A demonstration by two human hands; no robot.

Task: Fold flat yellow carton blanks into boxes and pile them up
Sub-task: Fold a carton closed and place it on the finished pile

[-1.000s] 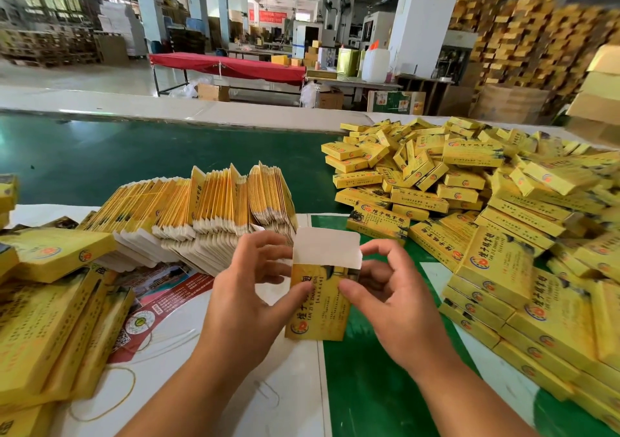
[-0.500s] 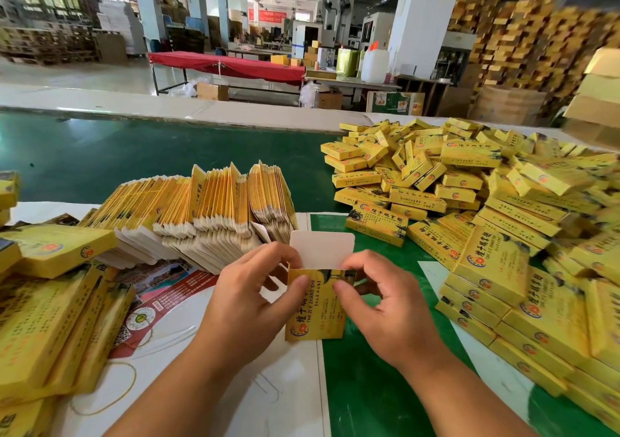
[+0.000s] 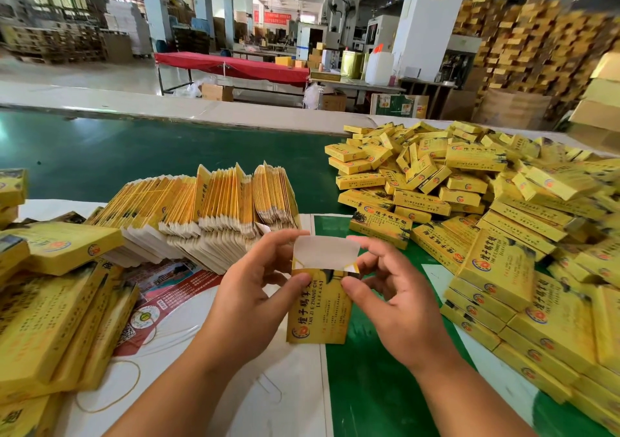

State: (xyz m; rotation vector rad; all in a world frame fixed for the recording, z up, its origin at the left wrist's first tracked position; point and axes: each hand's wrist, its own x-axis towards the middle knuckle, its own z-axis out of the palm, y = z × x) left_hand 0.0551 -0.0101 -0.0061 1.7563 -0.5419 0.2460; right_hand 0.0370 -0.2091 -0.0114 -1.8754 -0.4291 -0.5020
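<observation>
Both hands hold one yellow carton (image 3: 318, 309) upright over the table, just in front of me. Its white top flap (image 3: 323, 250) stands up, bent a little forward. My left hand (image 3: 255, 289) grips the carton's left edge, thumb on the front face and fingers behind the flap. On the right edge sits my right hand (image 3: 396, 295), its thumb pressing the front near the top corner. A row of flat yellow carton blanks (image 3: 208, 205) stands on edge behind my left hand. Folded yellow boxes (image 3: 469, 195) lie heaped at the right.
More yellow boxes (image 3: 50, 309) lie stacked at the left on white sheets and a red leaflet (image 3: 161, 289). A rubber band (image 3: 110, 386) lies near my left forearm. The green belt (image 3: 134, 155) runs across behind the blanks. Pallets of cartons stand far right.
The carton has stayed in both hands. The white top flap has been bent lower and forward, and my fingers have moved up around the flap and the side tabs.
</observation>
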